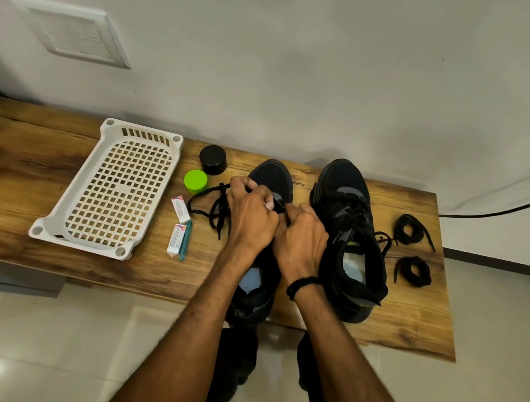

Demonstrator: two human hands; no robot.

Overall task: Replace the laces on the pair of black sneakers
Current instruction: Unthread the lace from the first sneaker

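Observation:
Two black sneakers stand on a wooden bench [27, 171], toes toward the wall. The left sneaker [273, 178] lies under both my hands; its black lace [209, 205] trails loose to the left on the wood. My left hand [250, 215] has its fingers curled over the sneaker's lacing area, gripping the lace. My right hand [302, 239] sits beside it, fingers curled and pinching the lace at the eyelets. The right sneaker [349, 234] is still laced. Two coiled black laces, one [412, 230] above the other [413, 269], lie at the far right.
A white perforated plastic tray [115, 189] lies on the bench's left part. Beside it are a black round container [213, 160], a green lid [195, 180], two small white packets [180, 208] and a teal tool [186, 240]. A black cable [506, 207] runs along the wall at right.

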